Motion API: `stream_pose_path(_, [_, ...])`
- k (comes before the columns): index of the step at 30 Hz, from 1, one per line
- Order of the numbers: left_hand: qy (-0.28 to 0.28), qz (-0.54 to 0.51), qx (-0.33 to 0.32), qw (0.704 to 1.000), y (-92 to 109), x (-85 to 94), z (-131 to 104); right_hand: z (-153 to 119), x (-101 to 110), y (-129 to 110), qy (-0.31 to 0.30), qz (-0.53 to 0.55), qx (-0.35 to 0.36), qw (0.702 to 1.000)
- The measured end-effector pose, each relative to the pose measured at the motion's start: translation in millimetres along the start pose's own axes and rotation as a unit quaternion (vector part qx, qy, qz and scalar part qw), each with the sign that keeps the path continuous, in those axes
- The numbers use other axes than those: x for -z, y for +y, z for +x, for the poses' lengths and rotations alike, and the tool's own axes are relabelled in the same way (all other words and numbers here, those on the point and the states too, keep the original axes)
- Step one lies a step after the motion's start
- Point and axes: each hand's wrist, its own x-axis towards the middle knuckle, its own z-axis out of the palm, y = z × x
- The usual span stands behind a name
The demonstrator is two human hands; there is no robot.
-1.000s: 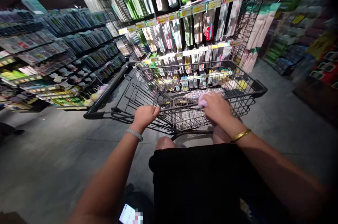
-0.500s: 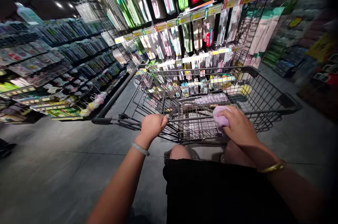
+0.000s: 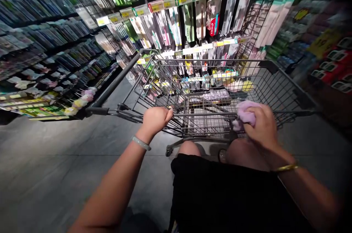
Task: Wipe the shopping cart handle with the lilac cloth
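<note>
A dark wire shopping cart [image 3: 217, 115] stands sideways before me, its handlebar [image 3: 118, 75] off to the left. My left hand [image 3: 156, 119] is closed around the near top rail of the basket. In my right hand [image 3: 262, 125] is a bunched lilac cloth [image 3: 246, 112], pressed against the same rail farther right. Part of the cloth hangs down by the wires. Through the mesh, bars and bright shelf goods show; I cannot tell whether anything lies in the basket.
Behind the cart rises a rack of packaged brushes [image 3: 189, 24] with price strips. More shelves of hanging packs [image 3: 55, 31] run along the left, over grey floor [image 3: 55, 152]. Red packages [image 3: 337, 64] are at the right. My knees are close under the cart's near side.
My right hand has moved to the right along the rail with the cloth, which now spreads out more. My left hand keeps its hold. The view has tilted down slightly.
</note>
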Motion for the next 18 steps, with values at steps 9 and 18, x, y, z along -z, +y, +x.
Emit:
stream_pose_path(9, [-0.066,-0.054,-0.058,0.995,-3.9,11.7,0.5,6.6,31.4,63.5,-0.041,-0.030,-0.041,0.998])
stream_pose_path(18, [-0.124,-0.042,-0.096,0.987,-5.7,17.0,13.8,16.9,49.8,108.6,-0.075,-0.063,-0.084,0.992])
